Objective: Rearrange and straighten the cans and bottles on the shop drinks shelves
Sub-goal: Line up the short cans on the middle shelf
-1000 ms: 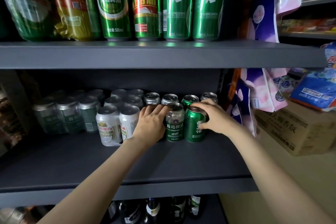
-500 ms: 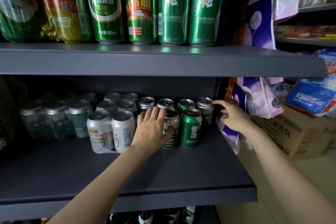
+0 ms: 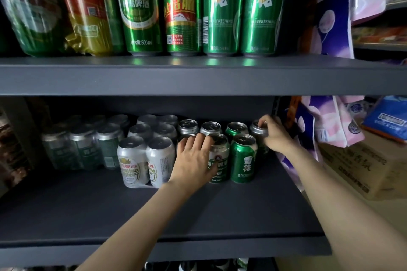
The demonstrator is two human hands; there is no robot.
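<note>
Grey-painted middle shelf (image 3: 154, 209) carries the short cans, clustered toward its back; the front half of the board is bare, giving clear room up to its front edge. Since half a second ago the right hand (image 3: 274, 136) has come in from the pink-and-purple packs (image 3: 326, 125) at the shelf's right end and now grips the top of the rear silver can (image 3: 258, 131), fingers curled over its rim. Left hand (image 3: 193, 160) stays where it was, fingers spread loosely, palm against the dark green can (image 3: 219, 158), thumb on its label; not clamped.

Just right of that can stands a bright green can (image 3: 243, 160) with white characters, touching or nearly so. To the left, a shrink-wrapped pack of white cans (image 3: 143, 160); its label is too blurred to read.

Upper shelf (image 3: 198, 75): tall cans upright at the front edge. One reads "TSINGTAO" and "500ml" (image 3: 138, 6); two at the right read "REFRESHING" (image 3: 222, 6).

Cardboard box (image 3: 356, 167) sits beyond the shelf's right end, below the packs.
</note>
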